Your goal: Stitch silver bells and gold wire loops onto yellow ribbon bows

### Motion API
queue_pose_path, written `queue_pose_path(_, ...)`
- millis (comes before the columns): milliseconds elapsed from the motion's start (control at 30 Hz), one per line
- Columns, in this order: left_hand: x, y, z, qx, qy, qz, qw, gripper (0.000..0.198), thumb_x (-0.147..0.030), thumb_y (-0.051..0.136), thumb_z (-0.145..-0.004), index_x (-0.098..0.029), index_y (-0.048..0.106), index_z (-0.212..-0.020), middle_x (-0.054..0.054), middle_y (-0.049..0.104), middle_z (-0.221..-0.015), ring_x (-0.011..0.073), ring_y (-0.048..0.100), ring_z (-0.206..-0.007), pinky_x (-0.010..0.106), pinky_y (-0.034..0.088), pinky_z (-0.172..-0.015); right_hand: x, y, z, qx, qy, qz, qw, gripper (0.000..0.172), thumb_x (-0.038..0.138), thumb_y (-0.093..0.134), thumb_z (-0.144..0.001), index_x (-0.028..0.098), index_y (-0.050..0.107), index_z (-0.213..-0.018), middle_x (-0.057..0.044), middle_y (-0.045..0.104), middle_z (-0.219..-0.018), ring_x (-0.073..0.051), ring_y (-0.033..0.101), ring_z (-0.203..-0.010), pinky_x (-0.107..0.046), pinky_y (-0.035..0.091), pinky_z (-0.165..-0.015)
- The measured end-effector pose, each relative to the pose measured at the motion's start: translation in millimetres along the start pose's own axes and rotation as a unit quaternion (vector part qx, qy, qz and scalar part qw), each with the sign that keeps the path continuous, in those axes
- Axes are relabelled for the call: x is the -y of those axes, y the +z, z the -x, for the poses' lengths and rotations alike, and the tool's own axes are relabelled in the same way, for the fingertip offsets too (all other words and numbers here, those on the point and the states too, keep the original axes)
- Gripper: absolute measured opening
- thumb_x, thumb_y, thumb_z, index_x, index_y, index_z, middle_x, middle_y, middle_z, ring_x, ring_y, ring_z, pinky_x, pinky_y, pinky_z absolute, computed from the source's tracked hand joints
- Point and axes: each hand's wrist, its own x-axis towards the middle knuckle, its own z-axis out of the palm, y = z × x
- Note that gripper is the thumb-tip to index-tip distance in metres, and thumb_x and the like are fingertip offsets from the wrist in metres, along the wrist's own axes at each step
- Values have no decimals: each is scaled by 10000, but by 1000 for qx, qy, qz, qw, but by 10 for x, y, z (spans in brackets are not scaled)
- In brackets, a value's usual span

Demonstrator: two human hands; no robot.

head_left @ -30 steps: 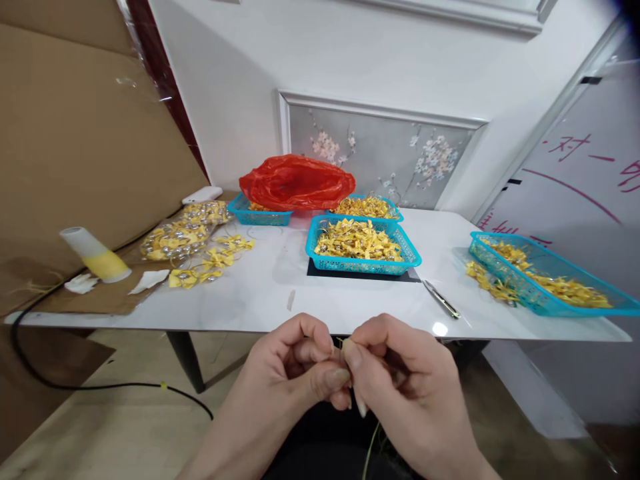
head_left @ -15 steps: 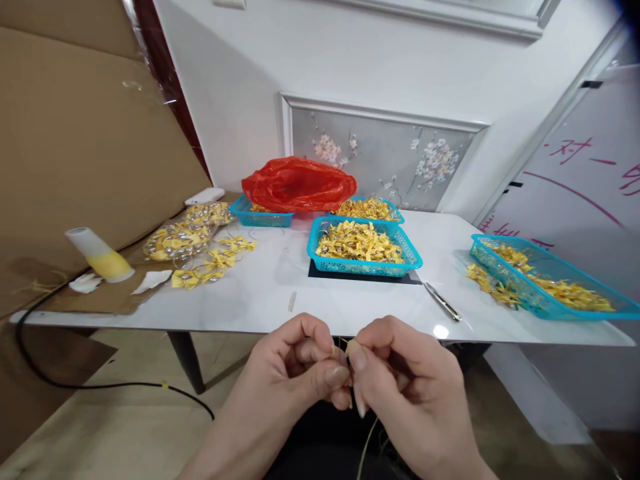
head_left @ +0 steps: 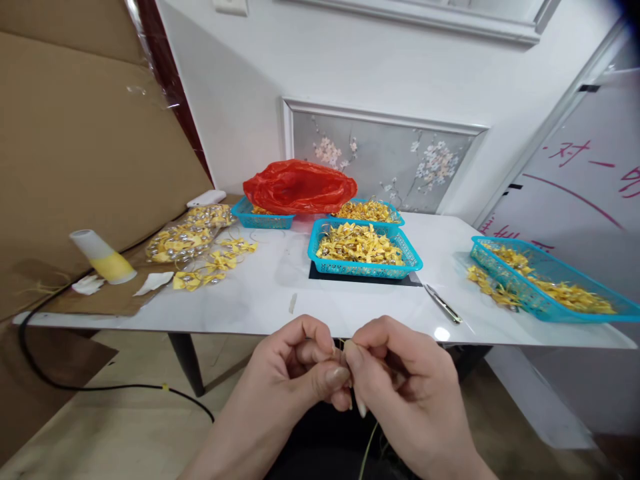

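My left hand [head_left: 295, 373] and my right hand [head_left: 400, 387] meet just below the near edge of the white table [head_left: 260, 300], fingertips pinched together. Between them sits something tiny and yellowish that the fingers mostly hide. A thin yellow thread [head_left: 367, 447] hangs down from the pinch toward my lap. Straight ahead on the table stands a blue basket [head_left: 365, 267] heaped with small yellow bows.
Two more blue baskets stand behind it, one under a red plastic bag [head_left: 300, 185]. Another blue basket [head_left: 545, 283] with yellow pieces sits far right. Small snips [head_left: 443, 303] lie near the edge. Loose yellow bows [head_left: 210, 263], a bagful and a thread cone [head_left: 103, 257] lie left.
The view has drifted slightly; both hands stay pinched together in the same place with only small finger movement.
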Motion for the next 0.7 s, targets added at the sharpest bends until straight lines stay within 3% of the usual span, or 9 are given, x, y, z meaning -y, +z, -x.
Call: queue_pose_path(700,3,-24,9,5,2,21,1000,222,-262,856,-731,-182,651,-756,-33,717,-604,88,650,-568,161,503,-583,-28,18,13,-6,-19,-7,1000,197,158,526,-880,167,558,-686,29,583,-494,-53,417,-392,-167,239,-370)
